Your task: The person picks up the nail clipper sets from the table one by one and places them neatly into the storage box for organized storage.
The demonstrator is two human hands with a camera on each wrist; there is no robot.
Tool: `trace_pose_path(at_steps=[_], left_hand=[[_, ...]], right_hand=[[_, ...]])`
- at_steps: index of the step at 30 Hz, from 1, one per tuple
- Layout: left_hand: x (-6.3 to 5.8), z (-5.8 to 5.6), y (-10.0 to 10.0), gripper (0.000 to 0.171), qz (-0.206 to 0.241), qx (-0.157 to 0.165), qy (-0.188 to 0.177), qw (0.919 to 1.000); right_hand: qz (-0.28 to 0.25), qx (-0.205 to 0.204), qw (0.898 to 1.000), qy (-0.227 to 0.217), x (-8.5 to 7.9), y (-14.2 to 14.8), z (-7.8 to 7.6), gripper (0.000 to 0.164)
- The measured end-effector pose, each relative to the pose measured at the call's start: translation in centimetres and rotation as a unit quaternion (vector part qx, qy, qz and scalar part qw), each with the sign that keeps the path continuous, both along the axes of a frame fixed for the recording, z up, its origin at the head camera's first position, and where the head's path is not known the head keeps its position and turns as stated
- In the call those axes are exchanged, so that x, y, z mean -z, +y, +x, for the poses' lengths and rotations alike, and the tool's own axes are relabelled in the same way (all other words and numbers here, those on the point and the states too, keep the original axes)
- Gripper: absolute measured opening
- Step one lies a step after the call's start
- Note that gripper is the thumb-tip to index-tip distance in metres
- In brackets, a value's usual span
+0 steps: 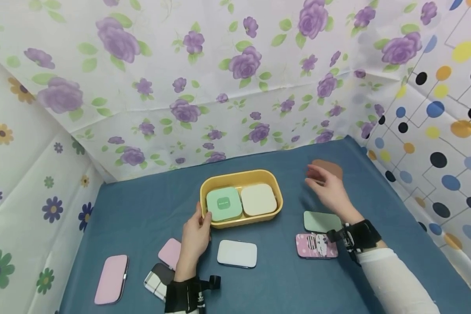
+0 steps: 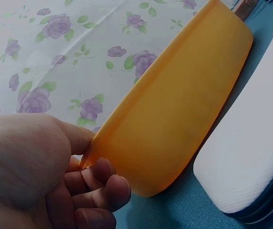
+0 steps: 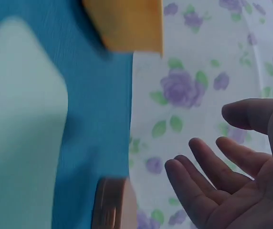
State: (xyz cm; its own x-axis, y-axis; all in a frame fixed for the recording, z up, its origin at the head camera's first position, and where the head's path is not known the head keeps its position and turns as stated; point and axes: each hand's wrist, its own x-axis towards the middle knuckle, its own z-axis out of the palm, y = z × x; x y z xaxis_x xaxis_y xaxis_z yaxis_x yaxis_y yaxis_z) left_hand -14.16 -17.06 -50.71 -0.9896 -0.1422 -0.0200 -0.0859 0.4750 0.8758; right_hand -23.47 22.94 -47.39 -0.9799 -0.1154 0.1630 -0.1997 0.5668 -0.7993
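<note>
My left hand (image 1: 194, 235) pinches the rim of a yellow plastic bin (image 1: 241, 224) at its front left corner; the left wrist view shows thumb and fingers on the rim (image 2: 105, 129). Inside the bin lie a mint green case (image 1: 229, 198) and, to its right, a cream case (image 1: 259, 199). At the right, my right hand (image 1: 331, 189) is held above the cloth beside a brown case (image 1: 333, 166), partly covering it in the head view. The right wrist view shows that hand (image 3: 232, 181) with fingers spread apart and nothing between them; the brown case (image 3: 111, 205) is apart from it.
A white case (image 1: 237, 253) lies in front of the bin. Light green (image 1: 318, 221) and pink patterned (image 1: 315, 246) cases lie near my right wrist. Pink (image 1: 170, 253), plaid (image 1: 155, 285) and longer pink (image 1: 111, 279) cases lie left. Flowered cloth (image 1: 220, 109) stands behind.
</note>
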Motion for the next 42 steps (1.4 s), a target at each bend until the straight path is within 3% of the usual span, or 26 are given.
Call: trace_pose_path(at_steps=[8,12,18,22,25,29,32,42], left_hand=[[-0.1,-0.1,0.0,0.065,0.004,0.003,-0.006,1.0],[0.0,-0.1,-0.1,0.065,-0.003,0.004,-0.004,1.0],[0.2,-0.1,0.1,0.065,-0.005,0.001,-0.003,1.0],[0.3,-0.1,0.2,0.065,-0.007,0.002,-0.005,1.0],[0.2,-0.1,0.1,0.065,-0.011,0.0,-0.004,0.9999],[0.0,-0.1,0.0,0.065,-0.013,-0.001,0.003,0.9999],[0.0,-0.2,-0.1,0.065,-0.016,0.001,0.004,0.9999],[0.3,-0.2,-0.3,0.064,-0.017,0.004,0.003,0.9998]], right_hand=[[0.091,0.073,0.993,0.017,0.8,2.8,-1.8,0.061],[0.125,0.089,0.988,0.008,0.8,3.8,-2.5,0.078],[0.204,0.04,0.977,-0.038,1.4,5.8,-4.8,0.112],[0.252,-0.029,0.963,-0.095,1.0,6.5,-6.9,0.116],[0.278,-0.058,0.946,-0.157,0.1,6.2,-8.1,0.114],[0.3,-0.041,0.926,-0.225,-1.2,5.3,-9.1,0.117],[0.299,-0.023,0.918,-0.26,-1.7,5.0,-9.7,0.12],[0.308,-0.037,0.912,-0.268,-1.7,5.0,-10.9,0.123]])
